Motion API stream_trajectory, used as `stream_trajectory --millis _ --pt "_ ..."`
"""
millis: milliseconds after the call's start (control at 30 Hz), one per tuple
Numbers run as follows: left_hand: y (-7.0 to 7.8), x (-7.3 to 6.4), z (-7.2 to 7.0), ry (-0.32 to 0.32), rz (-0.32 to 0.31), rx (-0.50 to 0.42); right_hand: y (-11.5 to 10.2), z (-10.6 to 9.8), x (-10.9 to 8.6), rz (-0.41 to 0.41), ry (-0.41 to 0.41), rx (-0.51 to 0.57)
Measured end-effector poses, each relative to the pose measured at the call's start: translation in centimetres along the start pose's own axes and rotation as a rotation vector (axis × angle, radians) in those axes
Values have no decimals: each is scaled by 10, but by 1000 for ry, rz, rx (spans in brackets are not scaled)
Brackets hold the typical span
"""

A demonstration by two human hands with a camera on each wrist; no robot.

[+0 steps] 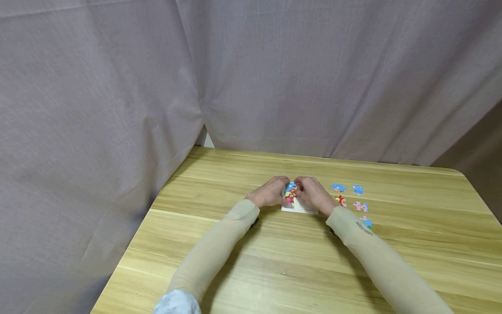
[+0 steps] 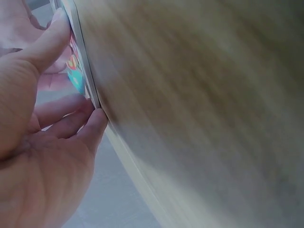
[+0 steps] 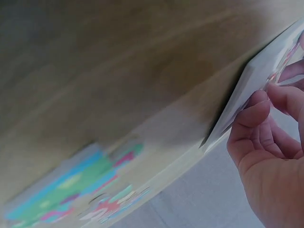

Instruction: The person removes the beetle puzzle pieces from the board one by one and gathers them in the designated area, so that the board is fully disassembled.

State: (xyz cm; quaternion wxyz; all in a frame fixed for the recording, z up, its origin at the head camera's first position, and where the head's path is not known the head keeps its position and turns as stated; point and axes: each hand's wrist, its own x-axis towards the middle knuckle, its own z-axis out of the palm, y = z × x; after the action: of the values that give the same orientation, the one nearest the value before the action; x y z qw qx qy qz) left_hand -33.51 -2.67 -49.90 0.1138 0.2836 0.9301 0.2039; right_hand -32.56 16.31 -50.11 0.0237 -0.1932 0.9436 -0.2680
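A white puzzle board lies flat on the table, its left part covered with joined colourful puzzle pieces. My left hand holds the board by its left side. In the left wrist view its thumb and fingers lie spread along the board's edge. Curled over the board's middle, my right hand pinches a puzzle piece at the edge of the joined ones. That piece is mostly hidden by the fingertips. The right wrist view shows the bent fingers close against the board.
Several loose pieces lie right of the board: blue ones at the back, a red-yellow piece, a pink piece and a blue-green piece beside the right forearm. Grey curtains hang behind the wooden table.
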Motion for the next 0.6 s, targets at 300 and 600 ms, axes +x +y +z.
stream_trajectory --millis 300,600 --pt "-3 0 -1 -17 39 38 11 -10 -10 7 33 -16" --pt "-1 -2 0 -53 0 4 26 -29 -26 37 19 5"
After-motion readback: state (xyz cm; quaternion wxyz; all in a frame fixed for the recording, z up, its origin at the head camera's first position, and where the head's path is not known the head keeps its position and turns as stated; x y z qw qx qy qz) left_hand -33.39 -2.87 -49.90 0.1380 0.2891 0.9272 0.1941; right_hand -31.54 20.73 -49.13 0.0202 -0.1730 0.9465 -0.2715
